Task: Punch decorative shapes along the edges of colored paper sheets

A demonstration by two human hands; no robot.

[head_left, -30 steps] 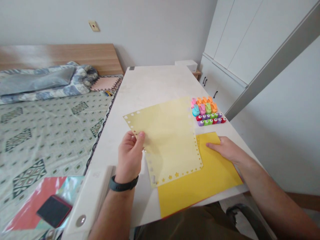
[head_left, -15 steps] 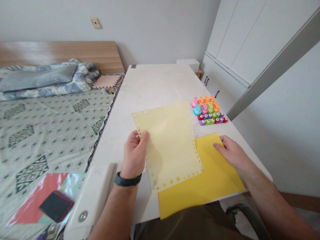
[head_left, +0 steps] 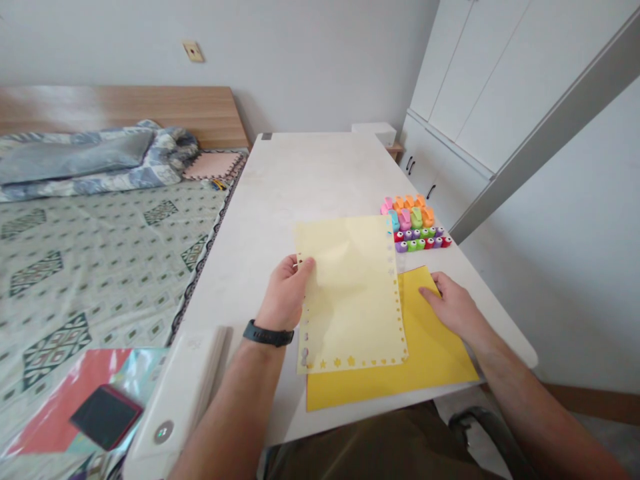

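Observation:
Pinched along its left edge by my left hand is a pale yellow sheet of paper, its borders punched with small shapes such as stars and flowers. The pale sheet overlaps a deeper yellow sheet near the table's front edge and hides part of it. My right hand grips that deeper yellow sheet at its far right corner, thumb on top. Beyond the papers, to the right, stand colourful craft punches and several small punches in rows.
A white laminator-like device lies at the table's left edge. Left of it, a dark phone rests on plastic-wrapped coloured paper. The bed borders the white table; a white box stands beyond its far end.
My left hand has moved right with the pale sheet, turning it straighter over the deeper yellow one. My right hand and its sheet have shifted slightly left.

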